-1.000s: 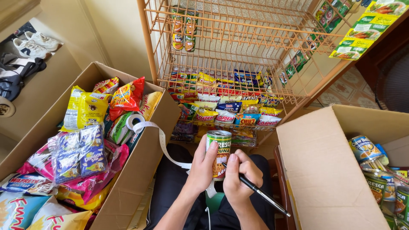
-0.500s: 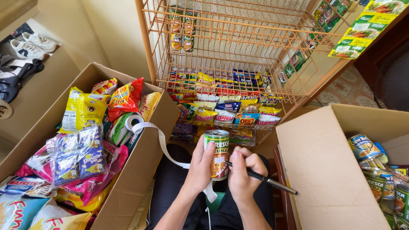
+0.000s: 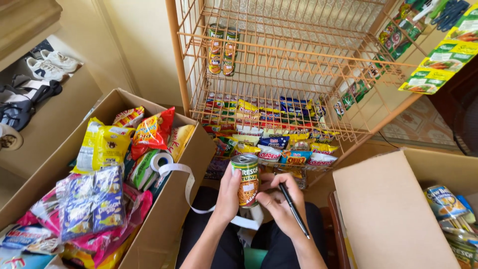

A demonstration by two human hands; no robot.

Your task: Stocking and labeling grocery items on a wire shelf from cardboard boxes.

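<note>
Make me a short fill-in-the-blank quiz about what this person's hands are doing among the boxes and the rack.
1. The left hand holds a ____ upright.
2. The right hand holds a black ____.
3. A roll of white tape lies in the cardboard box on the ____ side.
4. Two cans stand on the wire rack, whose colour is ____.

Missing words: can; pen; left; orange

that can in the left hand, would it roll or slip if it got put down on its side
The can is a smooth round cylinder, so on its side it would likely roll. Upright on its flat end it should stand steady. The left hand wraps its paper-labelled side, which probably gives fair grip; it looks rigid and likely fairly heavy for its size.
</note>
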